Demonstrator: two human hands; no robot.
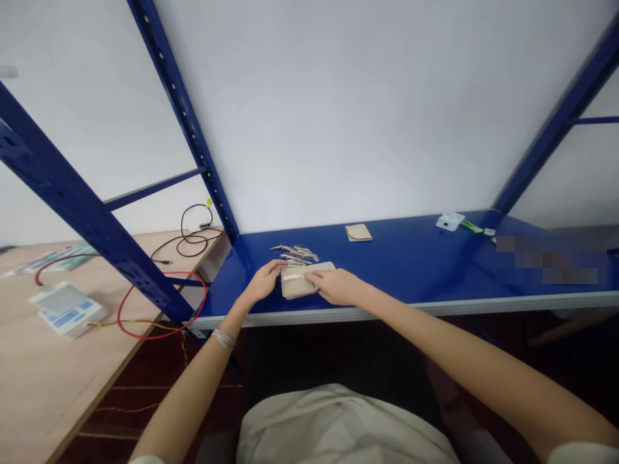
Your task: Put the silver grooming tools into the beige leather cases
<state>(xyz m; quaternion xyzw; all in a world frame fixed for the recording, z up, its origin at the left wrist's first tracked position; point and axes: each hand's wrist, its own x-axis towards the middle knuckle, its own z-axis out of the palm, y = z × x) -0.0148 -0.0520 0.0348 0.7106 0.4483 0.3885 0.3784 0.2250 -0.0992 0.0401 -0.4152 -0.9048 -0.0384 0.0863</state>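
The left hand and right hand sit close together on a beige packet, grip unclear, on the blue shelf. Just beyond lies a heap of small metal pieces, too small to make out.

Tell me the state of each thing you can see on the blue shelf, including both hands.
Left hand, fingertips at the tan pouch's left edge
Right hand, fingers resting on the pouch
Tan pouch, lying on the shelf, pale strip across it
Small metal pieces, loose pile behind the pouch
Smaller tan pouch, lying flat, apart from the hands
White device, lying near the shelf's far end
Blue steel shelf, level, glossy
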